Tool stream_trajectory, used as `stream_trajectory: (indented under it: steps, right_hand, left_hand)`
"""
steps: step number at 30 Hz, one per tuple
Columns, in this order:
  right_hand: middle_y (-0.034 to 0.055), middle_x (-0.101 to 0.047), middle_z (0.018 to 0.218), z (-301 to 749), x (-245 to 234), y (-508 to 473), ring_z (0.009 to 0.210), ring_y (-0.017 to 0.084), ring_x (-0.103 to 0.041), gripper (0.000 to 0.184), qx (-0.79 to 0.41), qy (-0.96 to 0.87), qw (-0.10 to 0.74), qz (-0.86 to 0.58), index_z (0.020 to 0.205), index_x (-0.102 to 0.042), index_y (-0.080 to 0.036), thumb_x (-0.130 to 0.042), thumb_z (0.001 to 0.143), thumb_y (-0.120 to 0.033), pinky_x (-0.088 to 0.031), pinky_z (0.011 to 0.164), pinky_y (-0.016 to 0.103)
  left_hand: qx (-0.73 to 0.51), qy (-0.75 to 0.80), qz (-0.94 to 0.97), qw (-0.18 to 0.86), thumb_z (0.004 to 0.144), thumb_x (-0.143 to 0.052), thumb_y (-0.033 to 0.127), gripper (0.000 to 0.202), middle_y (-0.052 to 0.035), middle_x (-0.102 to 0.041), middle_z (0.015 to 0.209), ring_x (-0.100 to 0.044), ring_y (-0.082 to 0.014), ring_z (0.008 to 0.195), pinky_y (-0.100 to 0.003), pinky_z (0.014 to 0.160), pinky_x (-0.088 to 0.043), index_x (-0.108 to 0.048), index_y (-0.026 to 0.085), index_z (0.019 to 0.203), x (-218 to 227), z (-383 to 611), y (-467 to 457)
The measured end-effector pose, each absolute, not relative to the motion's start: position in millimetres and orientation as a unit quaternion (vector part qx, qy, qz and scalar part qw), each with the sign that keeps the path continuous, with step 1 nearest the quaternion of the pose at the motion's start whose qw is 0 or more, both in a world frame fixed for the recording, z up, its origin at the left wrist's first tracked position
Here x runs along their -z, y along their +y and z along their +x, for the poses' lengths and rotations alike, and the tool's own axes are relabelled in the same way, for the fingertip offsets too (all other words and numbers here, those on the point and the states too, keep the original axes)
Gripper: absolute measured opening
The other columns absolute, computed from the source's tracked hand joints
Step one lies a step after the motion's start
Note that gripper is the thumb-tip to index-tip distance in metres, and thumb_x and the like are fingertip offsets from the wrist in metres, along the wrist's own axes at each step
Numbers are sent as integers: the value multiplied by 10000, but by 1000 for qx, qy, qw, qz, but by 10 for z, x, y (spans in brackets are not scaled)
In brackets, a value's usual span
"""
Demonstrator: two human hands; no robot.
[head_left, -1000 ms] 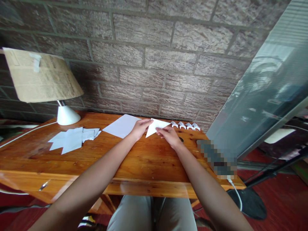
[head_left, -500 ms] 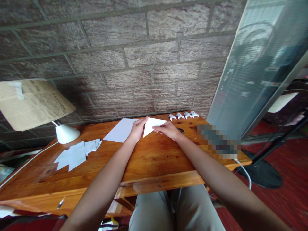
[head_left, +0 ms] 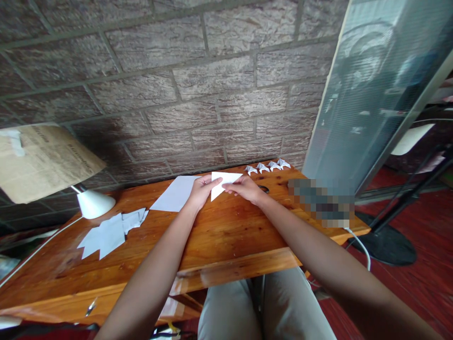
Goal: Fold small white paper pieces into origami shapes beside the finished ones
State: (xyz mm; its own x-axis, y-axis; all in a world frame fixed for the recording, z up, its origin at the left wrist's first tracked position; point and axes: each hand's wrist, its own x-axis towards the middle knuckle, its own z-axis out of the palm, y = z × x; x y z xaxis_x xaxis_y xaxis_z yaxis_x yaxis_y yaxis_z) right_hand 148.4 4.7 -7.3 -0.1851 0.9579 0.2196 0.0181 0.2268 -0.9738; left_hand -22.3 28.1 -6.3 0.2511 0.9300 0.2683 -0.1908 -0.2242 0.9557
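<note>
A white paper folded into a triangle (head_left: 222,182) lies near the back of the wooden table (head_left: 226,236). My left hand (head_left: 201,191) pinches its left edge, fingers closed on the fold. My right hand (head_left: 246,189) presses and grips the paper's right side with curled fingers. A flat white sheet (head_left: 175,193) lies just left of my left hand. Several small folded paper figures (head_left: 268,166) stand in a row at the table's back right corner.
A pile of white paper pieces (head_left: 111,229) lies at the left. A lamp with a white base (head_left: 95,203) and paper-covered shade (head_left: 40,160) stands at the back left, its cord trailing left. Brick wall behind; a glass panel (head_left: 371,89) on the right.
The view has tilted and shifted left. My hands have stayed on the folded triangle, with the left fingers moving up along its edge.
</note>
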Motion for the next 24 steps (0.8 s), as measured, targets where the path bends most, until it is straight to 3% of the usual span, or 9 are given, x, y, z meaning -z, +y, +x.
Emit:
stream_trajectory:
  steps: [7,12,17,24]
  right_hand:
    - [9,-647,576,1464,11,6,520,95,-504,338,-466,-608,509,-393,613,-698,-158,-775,612,-487,-336,498,228]
    - [-9,-624,582,1501,-4,17,529,91,-484,347,-469,-590,527,-393,668,-708,-159,-757,630,-500,-330,498,221]
    - [-6,-649,628,1528,-10,38,539,90,-477,357,-461,-574,548,-397,701,-723,-169,-750,625,-517,-343,498,218]
    - [2,-668,648,1523,-4,48,597,113,-545,293,-474,-557,554,-398,757,-741,-181,-786,592,-419,-385,518,215]
  left_hand:
    - [-560,360,511,543,616,-765,569,433,-20,-691,693,-640,-171,712,-284,691,-496,-691,157,727,79,-227,337]
    - [-525,345,543,557,579,-831,442,419,-26,-702,799,-643,-155,761,-284,740,-513,-702,157,858,60,-248,310]
    - [-507,384,561,530,541,-845,428,439,-13,-690,803,-628,-126,732,-204,625,-472,-698,181,872,55,-258,304]
    - [-520,392,554,518,536,-840,426,470,-6,-688,788,-605,-112,659,-178,511,-409,-666,188,902,44,-243,303]
